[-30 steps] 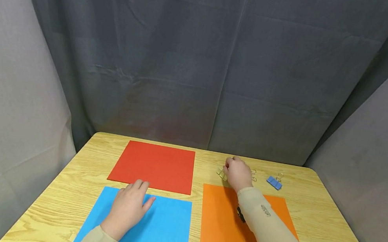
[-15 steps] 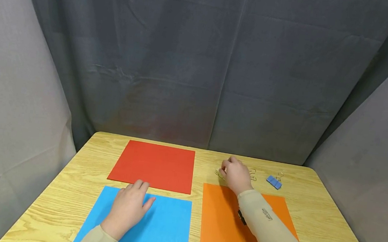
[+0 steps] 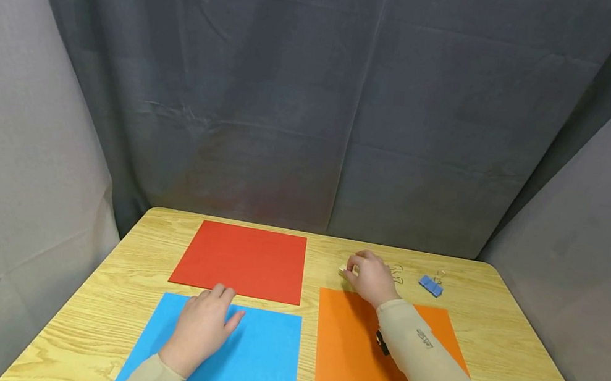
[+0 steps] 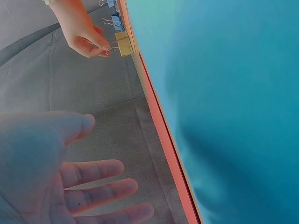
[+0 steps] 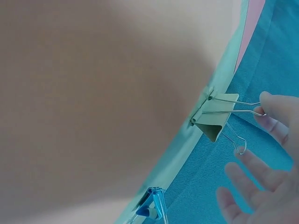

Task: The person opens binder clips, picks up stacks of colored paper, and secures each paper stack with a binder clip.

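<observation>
My right hand [image 3: 373, 279] is over the back right of the table. In the right wrist view its thumb and index finger pinch a wire handle of a yellow binder clip [image 5: 218, 112]; the other fingers are spread below. The clip's body looks pale there, yellow in the left wrist view, and is mostly hidden by the hand in the head view. My left hand [image 3: 200, 328] is above the blue sheet [image 3: 260, 359], fingers loosely extended, holding nothing. A blue binder clip [image 3: 431, 285] lies to the right; wire handles [image 3: 397, 276] of another clip show beside my right hand.
A red sheet [image 3: 244, 262] lies behind the blue one. An orange sheet [image 3: 343, 362] lies under my right forearm. The wooden table [image 3: 523, 350] ends at a grey curtain [image 3: 268, 118], with pale cloth on both sides.
My right hand has shifted slightly left and closed its fingertips on the yellow clip's handle, and the clip has turned a little. My left hand has stayed put.
</observation>
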